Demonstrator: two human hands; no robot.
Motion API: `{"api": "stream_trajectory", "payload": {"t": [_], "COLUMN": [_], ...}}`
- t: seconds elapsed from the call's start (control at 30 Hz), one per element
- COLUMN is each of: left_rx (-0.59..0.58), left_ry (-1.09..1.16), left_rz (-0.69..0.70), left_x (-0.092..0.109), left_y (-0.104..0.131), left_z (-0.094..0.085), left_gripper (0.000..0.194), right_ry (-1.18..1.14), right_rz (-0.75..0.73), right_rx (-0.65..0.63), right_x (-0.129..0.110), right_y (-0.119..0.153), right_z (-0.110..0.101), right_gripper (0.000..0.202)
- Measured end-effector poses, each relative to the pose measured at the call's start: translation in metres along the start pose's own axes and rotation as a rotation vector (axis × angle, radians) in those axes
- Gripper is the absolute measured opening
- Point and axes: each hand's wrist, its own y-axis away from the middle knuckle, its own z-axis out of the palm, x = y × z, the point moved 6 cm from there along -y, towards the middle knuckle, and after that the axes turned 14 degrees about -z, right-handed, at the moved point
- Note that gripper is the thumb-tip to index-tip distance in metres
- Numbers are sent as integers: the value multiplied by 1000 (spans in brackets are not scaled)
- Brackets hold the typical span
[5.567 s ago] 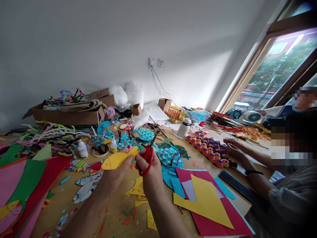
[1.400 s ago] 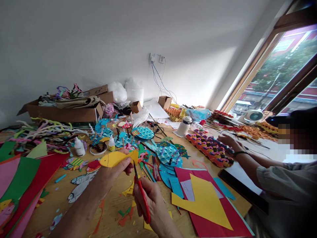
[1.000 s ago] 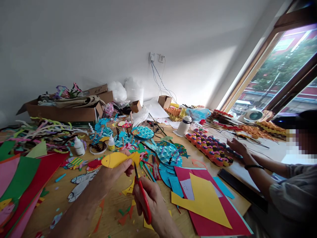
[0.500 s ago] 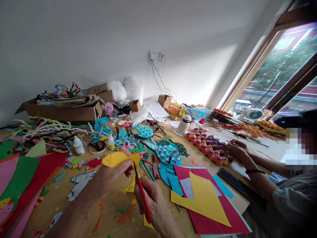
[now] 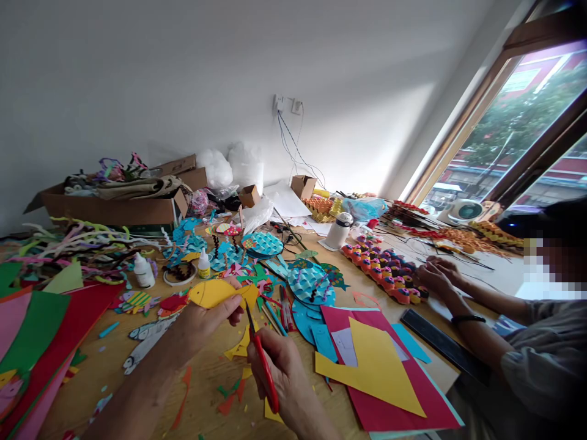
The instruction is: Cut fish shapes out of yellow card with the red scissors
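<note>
A yellow paper fish with an eye drawn on it is pinched between the thumb and fingers of my left hand. My right hand is wrapped round the handles of red scissors. The scissor blades point up and touch the fish's tail at its right end. Yellow paper scraps lie just below the blades. To the right, a yellow sheet rests on a dark red sheet.
White glue bottles, blue paper fish, pipe cleaners and a cardboard box crowd the table. On the right, another person's hands are beside a painted egg tray.
The whole view has shifted slightly, moving objects a little to the left. My hands, the fish and the scissors keep nearly the same arrangement.
</note>
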Motion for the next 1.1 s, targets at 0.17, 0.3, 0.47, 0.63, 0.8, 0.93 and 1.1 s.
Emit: {"api": "stream_trajectory", "payload": {"t": [0.17,0.3,0.47,0.63,0.8,0.93,1.1], "left_rx": [-38,-59,-107,-119,-100,-94,-112], "left_ry": [-37,-126,-236,-288,-314,-334,-311], "left_rz": [-13,-32,-16,-6,-20,-20,-39], "left_x": [1,3,8,9,2,-2,-3], "left_y": [0,1,4,4,2,-1,-3], "left_z": [1,2,4,3,0,-1,-1], "left_gripper": [14,14,13,14,18,22,20], "right_ry": [-39,-49,-15,73,116,103,61], "right_rz": [3,-25,-32,-49,-54,-53,-59], "right_rx": [-1,-15,-27,-46,-53,-42,-34], "right_x": [3,1,-1,-6,-11,-10,-8], "right_y": [2,1,0,1,0,0,2], "right_z": [0,0,-1,-3,-5,-4,-4], "right_gripper": [31,29,28,30,31,31,27]}}
